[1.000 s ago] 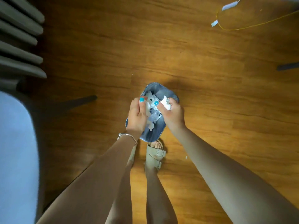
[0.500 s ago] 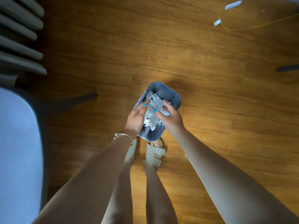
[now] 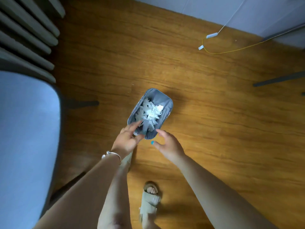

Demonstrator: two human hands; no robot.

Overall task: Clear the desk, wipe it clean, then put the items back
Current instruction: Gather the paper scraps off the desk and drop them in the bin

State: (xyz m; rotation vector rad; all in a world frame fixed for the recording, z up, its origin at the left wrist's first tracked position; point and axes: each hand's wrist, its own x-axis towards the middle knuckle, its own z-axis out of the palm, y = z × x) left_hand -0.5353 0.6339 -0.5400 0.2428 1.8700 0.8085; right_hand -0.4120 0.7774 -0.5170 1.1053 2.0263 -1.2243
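Note:
A small grey waste bin (image 3: 162, 99) stands on the wooden floor, filled with crumpled white tissues (image 3: 151, 112). My left hand (image 3: 127, 140) is at the bin's near rim, its fingers reaching over the edge and touching the lowest tissues. My right hand (image 3: 166, 146) hovers just in front of the bin's near corner, fingers spread and curled, holding nothing. Both arms stretch down from the bottom of the view.
A blue-cushioned chair (image 3: 24, 138) with a slatted back (image 3: 28, 35) fills the left side. A yellow cable (image 3: 231, 49) with white connectors lies on the floor at the upper right near the wall. My sandalled foot (image 3: 150, 202) stands below the bin.
My right hand has let go of the tissue into the bin and drawn back toward me. My left hand slid to the near rim. My feet stepped back from the bin.

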